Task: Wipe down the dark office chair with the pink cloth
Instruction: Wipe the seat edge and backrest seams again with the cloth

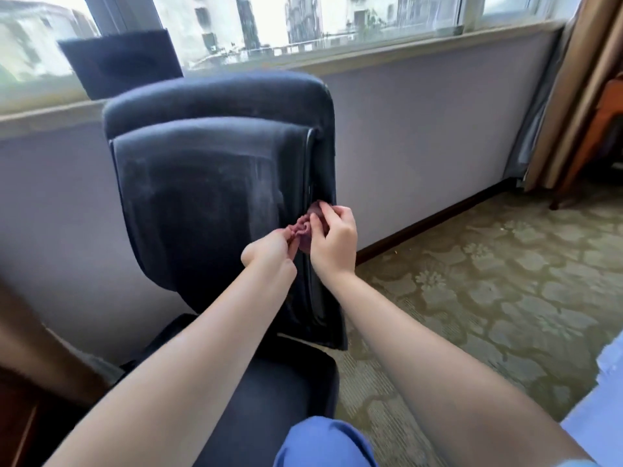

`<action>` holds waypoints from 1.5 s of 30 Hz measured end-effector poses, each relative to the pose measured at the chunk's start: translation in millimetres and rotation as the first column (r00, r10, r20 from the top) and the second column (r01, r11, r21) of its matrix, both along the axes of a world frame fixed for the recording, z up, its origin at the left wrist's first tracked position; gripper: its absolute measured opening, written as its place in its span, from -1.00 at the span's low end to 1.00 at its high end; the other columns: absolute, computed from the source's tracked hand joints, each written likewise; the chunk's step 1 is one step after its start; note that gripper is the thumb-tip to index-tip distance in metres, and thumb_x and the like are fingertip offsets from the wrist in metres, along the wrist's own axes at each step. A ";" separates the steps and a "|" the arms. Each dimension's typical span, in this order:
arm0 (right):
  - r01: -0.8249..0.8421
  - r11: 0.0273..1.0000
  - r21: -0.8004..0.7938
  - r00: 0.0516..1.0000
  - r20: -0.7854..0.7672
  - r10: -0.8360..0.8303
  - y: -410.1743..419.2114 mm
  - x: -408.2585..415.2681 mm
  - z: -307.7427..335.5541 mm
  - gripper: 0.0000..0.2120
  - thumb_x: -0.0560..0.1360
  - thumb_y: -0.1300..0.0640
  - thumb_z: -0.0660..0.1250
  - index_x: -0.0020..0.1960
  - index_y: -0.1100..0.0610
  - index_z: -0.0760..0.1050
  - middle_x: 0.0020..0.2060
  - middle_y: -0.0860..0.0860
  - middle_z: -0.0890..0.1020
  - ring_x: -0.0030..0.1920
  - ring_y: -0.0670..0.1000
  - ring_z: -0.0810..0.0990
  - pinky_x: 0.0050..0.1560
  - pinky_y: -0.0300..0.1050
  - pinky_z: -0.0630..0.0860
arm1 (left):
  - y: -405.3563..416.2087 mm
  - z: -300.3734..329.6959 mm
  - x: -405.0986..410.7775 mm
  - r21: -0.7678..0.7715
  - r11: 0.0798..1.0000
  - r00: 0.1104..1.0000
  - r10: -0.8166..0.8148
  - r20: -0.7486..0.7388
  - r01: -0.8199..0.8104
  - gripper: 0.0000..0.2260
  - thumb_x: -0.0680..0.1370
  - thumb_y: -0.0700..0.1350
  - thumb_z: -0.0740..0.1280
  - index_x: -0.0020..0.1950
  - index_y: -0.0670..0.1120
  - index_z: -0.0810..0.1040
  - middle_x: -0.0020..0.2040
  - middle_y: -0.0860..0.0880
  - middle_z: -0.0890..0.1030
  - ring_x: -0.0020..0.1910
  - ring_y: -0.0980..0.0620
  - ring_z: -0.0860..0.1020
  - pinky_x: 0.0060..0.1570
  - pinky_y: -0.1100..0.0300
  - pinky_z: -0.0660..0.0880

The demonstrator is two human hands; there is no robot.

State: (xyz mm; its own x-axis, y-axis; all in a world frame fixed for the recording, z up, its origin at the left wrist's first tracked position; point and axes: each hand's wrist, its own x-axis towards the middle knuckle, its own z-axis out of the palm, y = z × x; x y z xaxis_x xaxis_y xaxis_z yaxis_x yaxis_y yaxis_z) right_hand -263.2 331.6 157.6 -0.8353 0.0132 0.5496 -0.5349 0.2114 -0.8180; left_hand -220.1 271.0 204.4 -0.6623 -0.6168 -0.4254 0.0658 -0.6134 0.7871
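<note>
Nearest to me: a knee in blue cloth [323,443], low in the view, with both bare forearms reaching forward above it.

Item, chair [215,183]: dark, padded, its back facing me and standing close to the wall under the window [303,25]. Long axis of the backrest runs up and down, leaning slightly, head end toward the sill; pale streaks show across the upper panel. Seat [279,392] lies below my arms.

Item, cloth [305,227]: pink, bunched into a small wad against the right edge of the backrest, about halfway up. No clear long axis that I can tell, being crumpled.

Item, left hand [269,251]: fingers curled, pinching the lower left part of the cloth from beneath.

Item, right hand [333,244]: fingers bent, pinching the cloth's upper right part. The cloth sits between the two hands, touching both, just above the left and just left of the right.

Item, carpet [488,291]: green, patterned, right of the chair. Curtain [573,96] at far right.
</note>
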 end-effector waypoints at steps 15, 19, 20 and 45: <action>0.233 0.972 -0.006 0.882 -0.419 -0.215 -23.3 -46.3 105.7 -0.73 0.53 0.14 0.23 0.08 0.28 0.60 -0.05 0.14 0.61 -0.02 0.14 0.56 -0.02 -0.15 0.48 | -42.9 103.1 -36.7 -0.371 0.929 0.972 -0.093 -0.216 0.006 -0.97 0.48 -0.40 0.36 -0.10 -0.32 0.57 -0.23 -0.18 0.64 -0.32 0.03 0.65 -0.10 0.23 0.61; 0.366 0.871 0.328 0.823 -0.552 -0.138 -26.8 -45.1 86.8 -0.51 0.49 -0.01 0.14 0.23 0.32 0.50 0.13 0.22 0.57 0.15 0.20 0.54 0.10 0.00 0.52 | -60.3 86.8 -34.3 -0.509 0.856 0.983 -0.158 -0.094 0.089 -0.92 0.46 -0.35 0.41 -0.06 -0.32 0.59 -0.17 -0.22 0.65 -0.27 -0.01 0.66 -0.21 0.24 0.60; 0.380 0.846 0.374 0.815 -0.569 -0.114 -29.2 -43.9 85.5 -0.48 0.48 -0.03 0.12 0.25 0.32 0.49 0.15 0.24 0.56 0.17 0.21 0.54 0.15 0.01 0.50 | -64.2 84.7 -33.7 -0.548 0.832 0.987 -0.149 -0.066 0.089 -0.93 0.46 -0.34 0.42 -0.08 -0.30 0.60 -0.17 -0.21 0.65 -0.26 -0.02 0.66 -0.22 0.24 0.60; 0.454 0.743 0.491 0.718 -0.696 0.022 -78.2 -75.4 97.5 -0.57 0.34 0.34 0.38 0.20 0.34 0.52 0.13 0.25 0.58 0.17 0.23 0.55 0.24 0.06 0.46 | -151.5 46.7 -35.7 -0.973 0.231 0.994 0.108 0.022 -0.004 -0.63 0.49 -0.33 0.31 0.27 -0.09 0.54 0.28 0.01 0.54 0.27 0.05 0.48 0.29 0.10 0.40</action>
